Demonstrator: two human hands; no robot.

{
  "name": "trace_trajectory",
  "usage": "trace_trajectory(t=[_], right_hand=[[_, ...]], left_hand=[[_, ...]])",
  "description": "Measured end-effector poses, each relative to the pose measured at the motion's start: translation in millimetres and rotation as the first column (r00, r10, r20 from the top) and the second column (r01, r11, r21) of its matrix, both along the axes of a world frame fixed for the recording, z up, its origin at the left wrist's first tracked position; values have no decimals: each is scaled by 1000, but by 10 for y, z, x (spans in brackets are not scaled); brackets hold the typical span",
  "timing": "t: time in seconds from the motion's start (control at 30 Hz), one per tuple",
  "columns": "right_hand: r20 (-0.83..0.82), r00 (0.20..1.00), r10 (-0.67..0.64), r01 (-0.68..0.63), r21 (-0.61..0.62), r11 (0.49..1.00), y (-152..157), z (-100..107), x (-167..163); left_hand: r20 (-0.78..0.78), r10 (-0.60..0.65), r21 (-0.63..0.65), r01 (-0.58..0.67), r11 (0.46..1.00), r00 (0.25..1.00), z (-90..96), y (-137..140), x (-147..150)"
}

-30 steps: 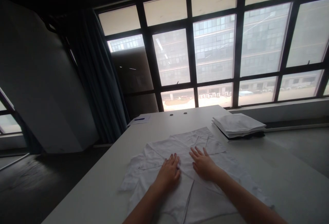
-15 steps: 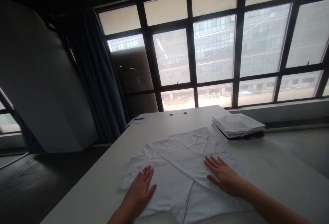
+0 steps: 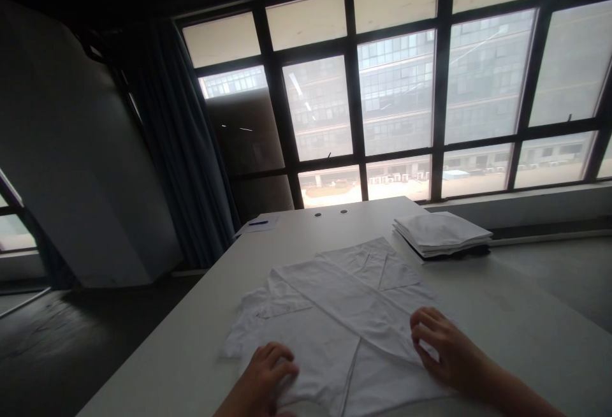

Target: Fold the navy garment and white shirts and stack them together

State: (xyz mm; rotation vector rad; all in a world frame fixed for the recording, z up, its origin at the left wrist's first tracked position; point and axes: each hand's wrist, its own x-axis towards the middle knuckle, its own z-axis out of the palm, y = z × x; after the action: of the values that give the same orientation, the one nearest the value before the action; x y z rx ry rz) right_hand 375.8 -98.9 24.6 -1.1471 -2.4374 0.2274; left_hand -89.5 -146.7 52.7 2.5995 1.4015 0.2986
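Note:
A white long-sleeved garment (image 3: 329,340) lies on the table, with a sleeve folded slantwise across it. Over its near left part is my left hand (image 3: 265,372), fingers bent and thumb apart low in the view, nothing seen in its grasp. My right hand (image 3: 444,350) is at the garment's right side with loosely curled fingers and a gap to the thumb. It holds nothing that I can see. Whether the fingertips touch the cloth is hard to tell.
A folded stack of white cloth (image 3: 442,232), dark at the bottom, sits to the right on the white table (image 3: 191,334). Paper with a blue pen (image 3: 258,222) lies at the far left corner. Beyond are a dark blue curtain (image 3: 191,149) and large windows.
Both hands have drawn back nearer to me, the right one also a little to the right. Their fingers, flat on the garment before, are now bent. The garment lies nearly the same.

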Motion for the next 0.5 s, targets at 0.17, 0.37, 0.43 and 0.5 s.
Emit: trace_trajectory(t=[0.17,0.37,0.43,0.5], right_hand=[[72,985,159,-149,-126,981,-301,112,-510],[141,986,88,-66,-155,986,-208,-18,-376],[155,987,32,-6,-165,986,-161,-25,-182],[156,987,-39,65,-166,984,-107,-18,59]], left_hand=[[-74,-10,-20,8,1000,997,1,-4,227],[-111,-5,4,5,1000,994,-19,26,131],[-78,25,8,-25,1000,997,-46,27,-1],[-17,131,56,-130,990,991,-100,37,-177]])
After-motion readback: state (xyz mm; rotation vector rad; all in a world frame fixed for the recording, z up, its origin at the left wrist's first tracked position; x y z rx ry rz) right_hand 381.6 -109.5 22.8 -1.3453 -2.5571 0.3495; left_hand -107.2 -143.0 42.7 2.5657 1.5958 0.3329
